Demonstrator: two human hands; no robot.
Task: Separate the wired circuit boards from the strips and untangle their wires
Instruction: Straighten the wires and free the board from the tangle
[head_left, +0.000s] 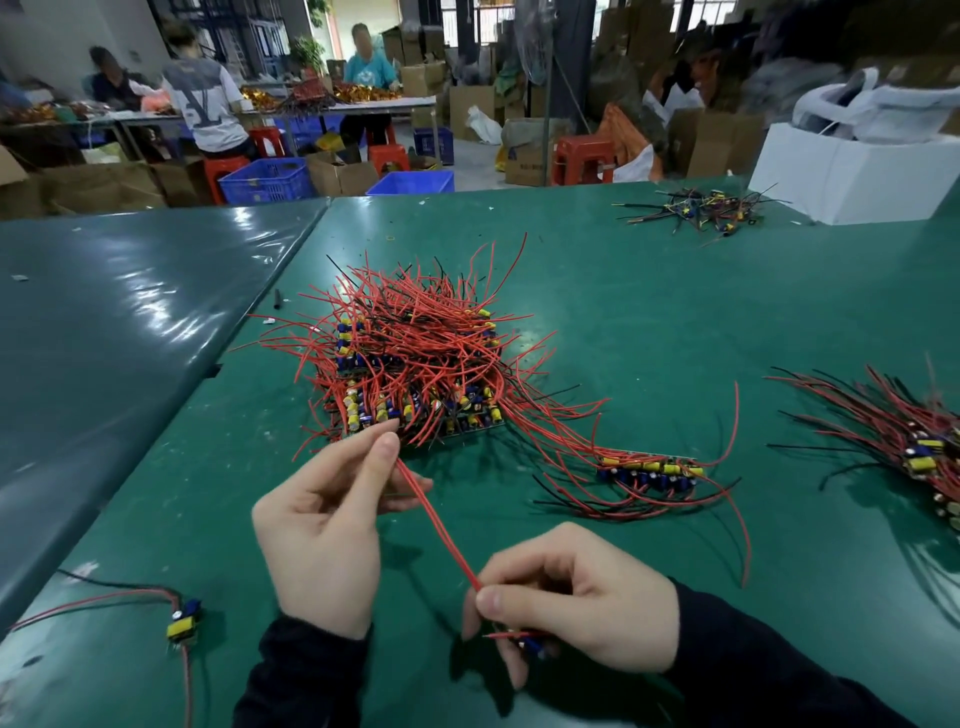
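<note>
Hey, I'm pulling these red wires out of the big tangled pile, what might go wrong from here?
The red wires stretched between your left hand and right hand run into the tangled pile; tugging may drag the pile along or tighten knots. Strain might also tear a wire off the small board your right hand holds.

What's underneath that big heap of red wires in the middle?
Under the red wire heap sit rows of circuit boards with blue and yellow parts, visible at its near edge. Further in, wires cover everything beneath.
</note>
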